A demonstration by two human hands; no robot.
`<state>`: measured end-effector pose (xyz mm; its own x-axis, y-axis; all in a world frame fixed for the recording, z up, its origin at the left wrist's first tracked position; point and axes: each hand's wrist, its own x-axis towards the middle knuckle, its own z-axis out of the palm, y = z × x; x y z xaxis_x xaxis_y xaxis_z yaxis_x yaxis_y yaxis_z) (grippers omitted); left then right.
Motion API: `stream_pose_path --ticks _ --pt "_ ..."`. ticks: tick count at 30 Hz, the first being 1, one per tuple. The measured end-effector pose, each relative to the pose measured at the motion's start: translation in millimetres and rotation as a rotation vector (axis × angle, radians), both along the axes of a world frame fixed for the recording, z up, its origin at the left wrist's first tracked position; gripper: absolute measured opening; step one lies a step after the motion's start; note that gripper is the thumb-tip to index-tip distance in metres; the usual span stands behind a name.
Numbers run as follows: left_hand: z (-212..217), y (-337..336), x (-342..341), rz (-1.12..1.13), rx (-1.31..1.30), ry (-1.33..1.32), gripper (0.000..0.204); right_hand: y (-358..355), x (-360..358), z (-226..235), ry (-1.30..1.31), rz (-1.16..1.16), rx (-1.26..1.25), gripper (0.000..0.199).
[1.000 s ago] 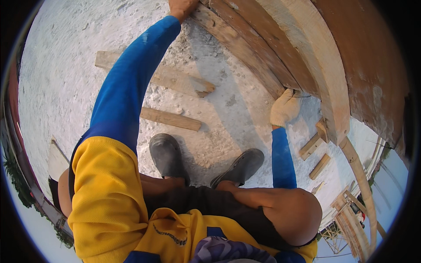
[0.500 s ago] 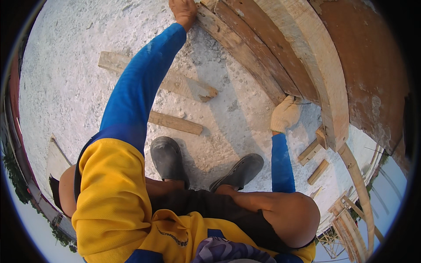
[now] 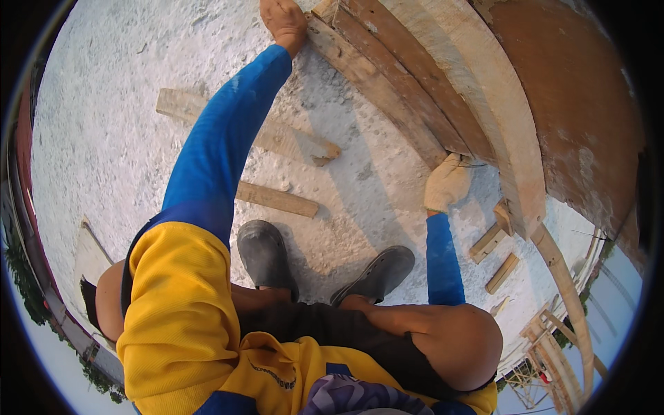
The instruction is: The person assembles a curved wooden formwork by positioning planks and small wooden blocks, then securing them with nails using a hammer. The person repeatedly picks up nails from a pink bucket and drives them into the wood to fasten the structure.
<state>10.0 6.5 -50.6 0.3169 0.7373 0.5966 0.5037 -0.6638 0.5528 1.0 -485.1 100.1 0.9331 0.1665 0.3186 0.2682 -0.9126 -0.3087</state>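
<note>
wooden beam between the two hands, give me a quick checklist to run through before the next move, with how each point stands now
1. Left hand at the beam's far end: ok.
2. Left hand's grip firm: cannot tell, its fingers are partly out of view.
3. Right hand at the near end: ok.
4. Both hands gloved: not ok, only the right wears a pale glove; the left is bare.
5. Shoes off the loose short plank: ok, both stand apart from it.
6. Thin dark strand by the right hand secured: cannot tell.

The top edge crops the left hand (image 3: 284, 21); fingers of the right hand (image 3: 447, 185) are partly hidden.
</note>
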Motion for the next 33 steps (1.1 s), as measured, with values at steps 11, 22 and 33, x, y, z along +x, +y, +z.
stream_pose_path --ticks 11,22,33 --pt "5.1 5.6 0.3 0.035 -0.285 -0.227 0.051 5.7 -3.8 16.3 0.118 -0.036 -0.092 0.051" --pt "70.5 -11.8 -13.6 -0.113 -0.625 -0.694 0.047 -18.0 2.0 -12.6 -0.017 0.083 -0.101 0.047" --pt "109.3 -39.1 -9.2 0.038 -0.521 -0.306 0.062 6.1 -2.0 9.8 0.146 -0.122 -0.039 0.048"
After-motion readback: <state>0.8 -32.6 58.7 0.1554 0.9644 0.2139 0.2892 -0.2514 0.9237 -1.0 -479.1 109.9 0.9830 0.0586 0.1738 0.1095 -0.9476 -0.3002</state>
